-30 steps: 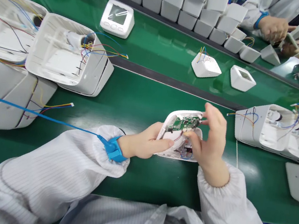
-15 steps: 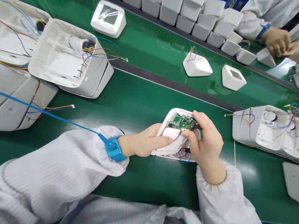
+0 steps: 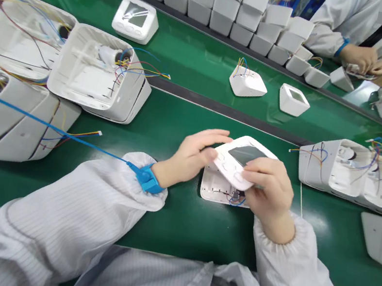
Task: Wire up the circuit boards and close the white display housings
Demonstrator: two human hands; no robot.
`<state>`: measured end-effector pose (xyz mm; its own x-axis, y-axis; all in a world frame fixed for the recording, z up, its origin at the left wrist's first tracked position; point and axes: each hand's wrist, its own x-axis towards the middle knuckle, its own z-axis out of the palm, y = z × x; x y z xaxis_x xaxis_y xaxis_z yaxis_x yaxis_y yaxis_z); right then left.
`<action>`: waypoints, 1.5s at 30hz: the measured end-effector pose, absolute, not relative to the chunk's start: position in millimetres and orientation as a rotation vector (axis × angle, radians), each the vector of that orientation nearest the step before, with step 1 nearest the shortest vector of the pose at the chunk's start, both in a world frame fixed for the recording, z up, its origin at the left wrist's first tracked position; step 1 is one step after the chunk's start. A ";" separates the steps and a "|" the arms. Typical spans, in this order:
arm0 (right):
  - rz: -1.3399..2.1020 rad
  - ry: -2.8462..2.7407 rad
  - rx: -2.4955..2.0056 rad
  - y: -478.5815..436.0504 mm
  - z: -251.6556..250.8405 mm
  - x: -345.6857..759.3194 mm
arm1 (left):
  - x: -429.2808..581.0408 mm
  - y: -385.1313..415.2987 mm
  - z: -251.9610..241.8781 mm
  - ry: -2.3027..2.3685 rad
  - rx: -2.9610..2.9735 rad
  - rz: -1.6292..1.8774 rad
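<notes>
A white front cover (image 3: 233, 167) with a grey screen and buttons is tilted, face up, in my right hand (image 3: 271, 191). That hand's thumb and fingers grip its lower right side. My left hand (image 3: 194, 156) is at the cover's left edge with fingers stretched out; its thumb is by the edge, and I cannot tell if it presses on it. Below the cover, partly hidden, a white back shell (image 3: 214, 189) with thin wires inside lies on the green bench. A blue wrist strap (image 3: 149, 178) with a cord circles my left wrist.
White housings (image 3: 85, 70) with loose wires are stacked at left; more housings (image 3: 347, 170) stand at right. Finished-looking screen units (image 3: 135, 19) and a wired shell (image 3: 248, 82) sit beyond the dark strip (image 3: 219, 111). Across, a co-worker's hands (image 3: 363, 60) handle something small.
The front cover has flipped from showing its green circuit board to showing its screen. My left hand has loosened from its grip, fingers now extended; my right hand keeps hold.
</notes>
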<state>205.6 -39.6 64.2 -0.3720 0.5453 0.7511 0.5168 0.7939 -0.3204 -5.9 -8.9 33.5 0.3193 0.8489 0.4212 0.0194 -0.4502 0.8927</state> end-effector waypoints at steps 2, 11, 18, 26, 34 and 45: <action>-0.063 -2.235 -0.778 -40.7 65.8 202.0 | -0.5 -14.7 34.8 0.880 1.918 0.998; -0.040 -2.072 -0.880 -29.4 65.9 217.0 | 13.5 -32.4 30.3 0.855 2.126 1.064; 0.688 -1.761 -1.349 62.2 38.9 220.6 | 10.9 -25.9 22.0 0.384 2.090 1.255; 0.713 -1.966 -1.413 204.9 30.6 144.4 | 8.6 -23.4 19.1 0.331 1.955 1.325; 0.487 -1.803 -1.286 193.7 7.4 142.3 | 5.8 -20.3 19.9 0.432 1.968 1.346; 0.747 -2.071 -1.040 75.1 6.8 156.8 | 8.4 -22.0 16.2 0.375 2.036 1.307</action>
